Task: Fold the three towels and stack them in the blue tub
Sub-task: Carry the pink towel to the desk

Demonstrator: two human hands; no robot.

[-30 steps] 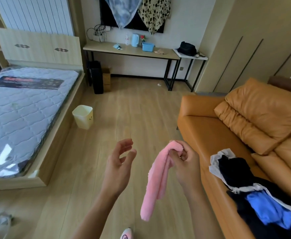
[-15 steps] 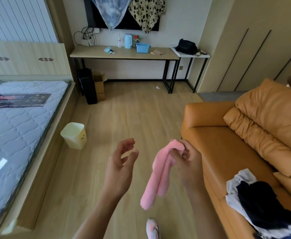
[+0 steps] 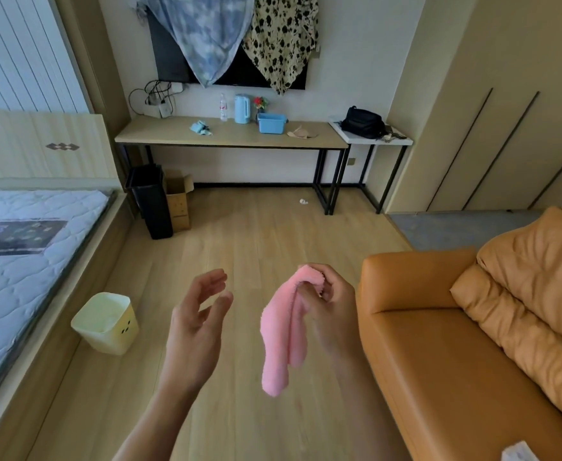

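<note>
Right hand (image 3: 331,299) pinching pink towel (image 3: 283,334) at its top, letting it hang; left hand (image 3: 197,322) empty, fingers spread, poised to fold; blue tub (image 3: 272,123) waiting on far desk (image 3: 173,136)

A long table (image 3: 229,138) stands against the far wall, a smaller table (image 3: 371,138) touching its right end. On the long table, from left: a cloth (image 3: 200,127), a bottle (image 3: 223,107), a kettle (image 3: 242,108), a tub (image 3: 272,122). A bag (image 3: 362,122) sits on the smaller table. A bed (image 3: 23,261) lies left, a sofa (image 3: 456,327) right. Near, between them, the left hand (image 3: 196,327) is just left of the right hand (image 3: 331,306), which holds a hanging towel (image 3: 281,337).
</note>
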